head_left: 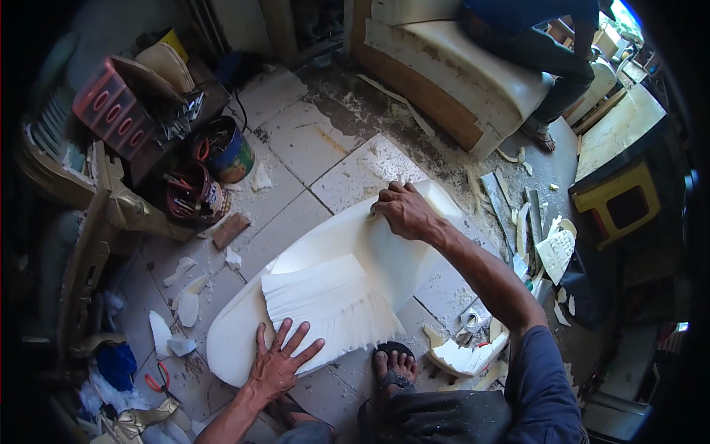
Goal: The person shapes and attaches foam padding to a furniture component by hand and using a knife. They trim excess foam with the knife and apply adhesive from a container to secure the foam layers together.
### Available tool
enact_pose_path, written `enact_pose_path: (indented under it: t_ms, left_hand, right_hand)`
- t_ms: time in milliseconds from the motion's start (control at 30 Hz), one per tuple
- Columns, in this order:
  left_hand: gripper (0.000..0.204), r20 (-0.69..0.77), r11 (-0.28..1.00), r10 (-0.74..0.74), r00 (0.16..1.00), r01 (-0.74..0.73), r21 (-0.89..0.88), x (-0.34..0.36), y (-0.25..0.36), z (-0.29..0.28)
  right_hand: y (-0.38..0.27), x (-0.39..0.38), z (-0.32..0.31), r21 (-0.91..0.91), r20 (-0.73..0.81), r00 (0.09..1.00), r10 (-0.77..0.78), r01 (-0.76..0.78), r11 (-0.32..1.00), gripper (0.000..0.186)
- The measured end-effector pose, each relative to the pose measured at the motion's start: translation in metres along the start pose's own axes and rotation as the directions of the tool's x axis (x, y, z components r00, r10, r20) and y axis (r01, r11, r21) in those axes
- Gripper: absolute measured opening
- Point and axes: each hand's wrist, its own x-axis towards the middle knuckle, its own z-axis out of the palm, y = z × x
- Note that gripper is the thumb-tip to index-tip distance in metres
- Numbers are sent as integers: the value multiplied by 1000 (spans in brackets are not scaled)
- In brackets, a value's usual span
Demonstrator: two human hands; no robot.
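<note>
A long, curved cream foam piece with a rounded end lies across the tiles in front of me. On its near half is a whiter foam layer with a ragged, streaked right edge. My left hand rests on the near rounded end, palm down and fingers spread. At the far end, my right hand is closed against the foam's upper edge. Its fingers are curled under, and whatever they pinch is too small or hidden to name. My sandalled foot stands beside the foam's near edge.
Tubs of tools, a red plastic basket and a wooden block are at the left. Red-handled scissors lie lower left. Foam offcuts and metal strips litter the right. Another person sits on a padded seat beyond.
</note>
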Motion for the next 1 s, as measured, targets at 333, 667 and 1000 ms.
enact_pose_path:
  t_ms: [333, 667, 1000]
  left_hand:
    - [101, -26, 992, 24, 999, -20, 121, -7, -4, 12]
    - [75, -298, 984, -154, 942, 174, 42, -44, -20, 7]
    - [62, -582, 488, -813, 32, 583, -650, -226, 21, 84]
  right_hand:
    - [-28, -86, -24, -60, 97, 994, -54, 60, 996, 16]
    - [-46, -134, -8, -62, -378, 836, 398, -452, 890, 21]
    - [-96, -154, 55, 371, -93, 869, 487, -423, 827, 29]
